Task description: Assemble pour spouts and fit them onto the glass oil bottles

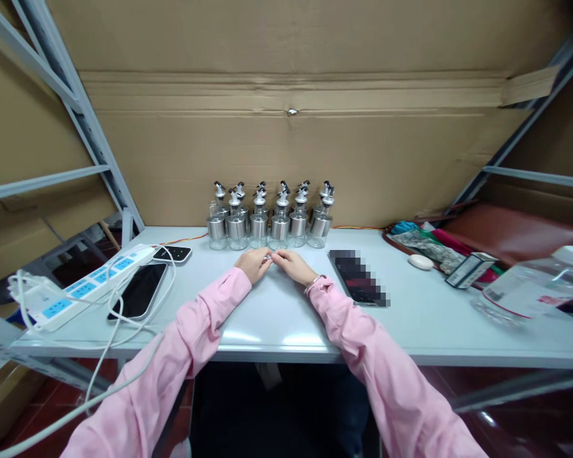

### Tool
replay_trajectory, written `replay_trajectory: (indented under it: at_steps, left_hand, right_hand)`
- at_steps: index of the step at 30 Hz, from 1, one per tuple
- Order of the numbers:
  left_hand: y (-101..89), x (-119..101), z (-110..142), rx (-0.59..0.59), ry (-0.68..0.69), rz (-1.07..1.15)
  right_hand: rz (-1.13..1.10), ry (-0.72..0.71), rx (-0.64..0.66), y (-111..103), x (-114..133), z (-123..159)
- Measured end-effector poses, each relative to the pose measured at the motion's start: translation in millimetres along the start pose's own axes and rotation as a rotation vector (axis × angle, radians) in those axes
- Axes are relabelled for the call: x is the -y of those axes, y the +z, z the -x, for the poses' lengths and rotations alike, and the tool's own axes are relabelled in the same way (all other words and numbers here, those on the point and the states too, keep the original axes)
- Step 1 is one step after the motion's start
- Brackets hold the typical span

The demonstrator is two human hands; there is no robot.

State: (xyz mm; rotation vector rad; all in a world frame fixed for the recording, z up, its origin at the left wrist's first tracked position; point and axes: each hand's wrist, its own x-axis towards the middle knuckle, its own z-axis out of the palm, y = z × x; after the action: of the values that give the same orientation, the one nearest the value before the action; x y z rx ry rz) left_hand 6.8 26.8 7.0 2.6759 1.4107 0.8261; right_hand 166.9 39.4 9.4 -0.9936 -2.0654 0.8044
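Item point(267, 257) between left hand point(253, 264) and right hand point(292, 265) mostly hidden; rear bottles point(243, 211) part-covered; right-side phone point(356, 277) pixelated; jar point(539, 286) cut off right.

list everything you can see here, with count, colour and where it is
bottles: about twelve, clear and silver, table back, mostly with spouts
small part: one, colour unclear, between the hands
phones: two, black, left and right on table
gadget: one, black and white, left
power strip: one, white and blue, left
cables: several, white, left
wire: red-yellow, behind bottles
oval thing: one, white, right
cloths: several, mixed colours, right
box: one, dark and white, right
jar: one, clear, white lid, far right
bag: one, brown, right
table: one, pale
cardboard: tan, behind
frame: grey, both sides
floor: red, below
hands: two, left, right, bare
sleeves: two, pink
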Motion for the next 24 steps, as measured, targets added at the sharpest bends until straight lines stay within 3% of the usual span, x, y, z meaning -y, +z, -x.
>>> replay_trajectory:
  at_steps: [5, 17, 24]
  left_hand:
    - [6.7, 2.3, -1.1, -0.071, 0.025, 0.136]
    - [11.6, 1.4, -0.9, -0.090, 0.085, 0.132]
    - [12.5, 4.3, -1.0, -0.164, 0.176, 0.121]
  right_hand:
    - [-0.071, 0.041, -0.003, 2.5, 3.6, 0.3]
    - [-0.121, 0.109, -0.026, 4.8, 0.9, -0.6]
    - [-0.201, 0.160, -0.011, 9.6, -6.6, -2.9]
